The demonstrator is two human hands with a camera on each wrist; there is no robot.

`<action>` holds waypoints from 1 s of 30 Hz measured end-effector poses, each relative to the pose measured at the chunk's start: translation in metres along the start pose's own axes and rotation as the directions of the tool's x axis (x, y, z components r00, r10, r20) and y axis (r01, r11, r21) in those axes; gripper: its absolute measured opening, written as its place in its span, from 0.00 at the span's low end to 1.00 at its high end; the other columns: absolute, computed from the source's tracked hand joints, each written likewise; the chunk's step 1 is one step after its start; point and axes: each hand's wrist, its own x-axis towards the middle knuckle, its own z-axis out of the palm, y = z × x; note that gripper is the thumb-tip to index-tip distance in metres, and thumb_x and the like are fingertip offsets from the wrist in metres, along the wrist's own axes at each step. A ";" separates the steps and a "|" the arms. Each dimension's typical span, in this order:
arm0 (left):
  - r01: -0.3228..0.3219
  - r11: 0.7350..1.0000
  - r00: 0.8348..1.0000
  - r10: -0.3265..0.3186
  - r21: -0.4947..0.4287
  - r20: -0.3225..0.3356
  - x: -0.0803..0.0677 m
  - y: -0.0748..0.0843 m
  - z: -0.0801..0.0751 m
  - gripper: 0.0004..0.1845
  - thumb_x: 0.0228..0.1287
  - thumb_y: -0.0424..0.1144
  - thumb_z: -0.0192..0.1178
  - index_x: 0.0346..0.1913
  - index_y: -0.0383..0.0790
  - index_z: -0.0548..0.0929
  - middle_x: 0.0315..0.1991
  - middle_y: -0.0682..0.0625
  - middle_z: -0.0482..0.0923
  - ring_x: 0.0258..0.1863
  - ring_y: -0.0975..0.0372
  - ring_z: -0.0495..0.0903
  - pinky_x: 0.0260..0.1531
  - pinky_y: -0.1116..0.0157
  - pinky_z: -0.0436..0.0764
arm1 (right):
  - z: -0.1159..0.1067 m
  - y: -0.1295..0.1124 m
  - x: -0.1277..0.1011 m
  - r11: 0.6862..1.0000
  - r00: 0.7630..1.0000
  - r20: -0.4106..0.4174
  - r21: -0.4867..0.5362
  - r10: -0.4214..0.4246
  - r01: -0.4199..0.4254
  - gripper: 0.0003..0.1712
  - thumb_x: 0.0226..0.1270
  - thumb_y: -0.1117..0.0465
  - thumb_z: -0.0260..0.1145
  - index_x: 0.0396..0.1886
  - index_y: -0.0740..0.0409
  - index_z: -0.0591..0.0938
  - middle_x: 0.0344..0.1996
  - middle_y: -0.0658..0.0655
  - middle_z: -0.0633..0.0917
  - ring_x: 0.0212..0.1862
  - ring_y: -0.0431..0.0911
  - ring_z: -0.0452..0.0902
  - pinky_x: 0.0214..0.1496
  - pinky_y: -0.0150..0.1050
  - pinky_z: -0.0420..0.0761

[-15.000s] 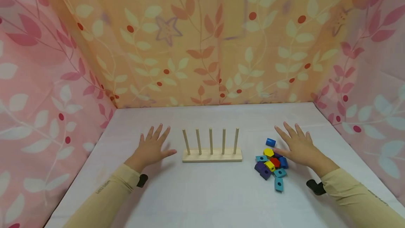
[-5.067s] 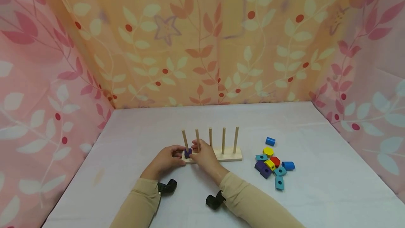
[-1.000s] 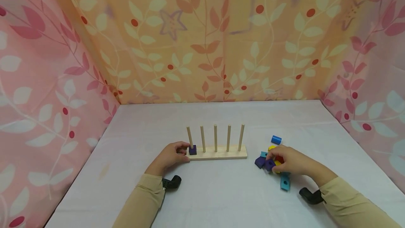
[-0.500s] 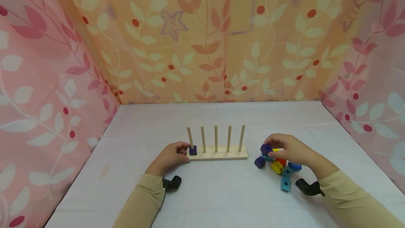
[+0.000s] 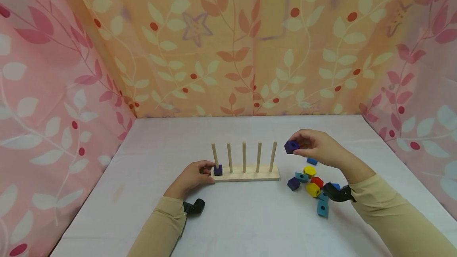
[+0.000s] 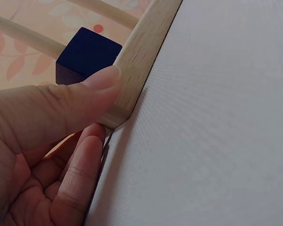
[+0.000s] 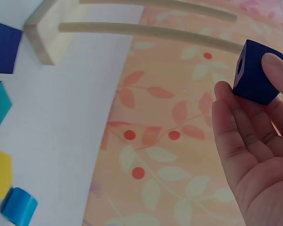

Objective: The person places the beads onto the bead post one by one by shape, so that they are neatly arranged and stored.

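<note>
Purple pierced block (image 5: 288, 148) pinched by the right hand (image 5: 319, 147) above the table (image 5: 246, 217), five-peg wooden rack (image 5: 246, 176) gripped by left hand (image 5: 191, 175).

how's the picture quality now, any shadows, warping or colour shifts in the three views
Head view: light fairly even, soft shadow on the white tabletop beside the right sleeve; left wrist view: dimmer, with a soft shadow beside the left hand; right wrist view: the pegs look bowed, probably lens distortion, and the held purple block looks navy.
</note>
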 end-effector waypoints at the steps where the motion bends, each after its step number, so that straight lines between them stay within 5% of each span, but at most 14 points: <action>1: 0.003 1.000 1.000 -0.003 -0.001 0.001 0.000 0.000 0.000 0.29 0.39 0.34 0.74 0.51 0.44 0.79 0.39 0.51 0.79 0.39 0.61 0.76 0.39 0.65 0.74 | -0.001 -0.002 0.002 1.000 1.000 -0.004 0.006 -0.008 0.008 0.15 0.58 0.60 0.67 0.45 0.56 0.77 0.39 0.55 0.80 0.40 0.46 0.78 0.43 0.36 0.78; 9: 0.003 1.000 1.000 -0.003 0.004 0.002 0.001 0.001 0.001 0.28 0.39 0.35 0.74 0.50 0.45 0.79 0.39 0.51 0.79 0.39 0.61 0.75 0.39 0.64 0.73 | -0.005 -0.017 0.013 0.996 0.995 -0.050 0.017 -0.088 0.088 0.16 0.59 0.60 0.66 0.46 0.57 0.77 0.39 0.55 0.80 0.41 0.45 0.78 0.43 0.33 0.77; 15: 0.023 1.000 1.000 -0.023 -0.009 -0.009 -0.002 0.003 0.000 0.28 0.39 0.33 0.73 0.49 0.46 0.80 0.38 0.51 0.79 0.38 0.61 0.75 0.39 0.65 0.73 | 0.002 -0.033 0.027 0.978 0.984 -0.072 0.118 -0.162 0.170 0.16 0.59 0.62 0.65 0.47 0.59 0.77 0.40 0.56 0.79 0.41 0.46 0.78 0.43 0.31 0.77; 30: 0.019 1.000 1.000 -0.019 -0.018 0.012 0.001 -0.001 -0.002 0.29 0.39 0.35 0.74 0.50 0.45 0.79 0.39 0.51 0.78 0.39 0.60 0.74 0.38 0.65 0.73 | 0.077 -0.087 0.071 0.929 0.980 -0.149 0.326 -0.132 0.175 0.16 0.58 0.66 0.65 0.47 0.61 0.77 0.40 0.57 0.81 0.42 0.46 0.78 0.46 0.37 0.76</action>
